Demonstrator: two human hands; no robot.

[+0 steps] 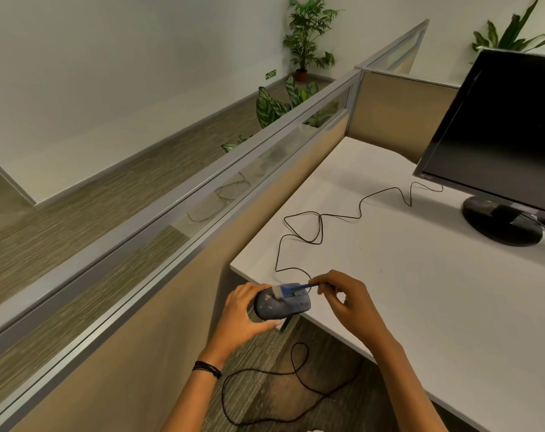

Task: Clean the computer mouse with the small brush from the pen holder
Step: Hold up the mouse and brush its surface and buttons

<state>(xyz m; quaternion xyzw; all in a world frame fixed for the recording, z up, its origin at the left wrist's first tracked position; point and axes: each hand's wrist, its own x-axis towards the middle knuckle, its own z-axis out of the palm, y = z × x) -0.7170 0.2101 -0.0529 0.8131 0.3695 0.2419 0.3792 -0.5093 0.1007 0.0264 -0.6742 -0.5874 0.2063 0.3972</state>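
While the left hand (pixel 244 310) grips the dark mouse (pixel 282 302) just off the table (pixel 420 291) corner, the right hand (pixel 346 296) pinches the small blue brush (pixel 291 289), bristles on the mouse's speckled top.

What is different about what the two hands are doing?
The left hand wraps around the dark mouse, holding it off the desk corner; the right hand pinches the thin blue brush. The left hand's wrist wears a black band; the right hand's wrist is bare. Both hands are busy with the mouse.
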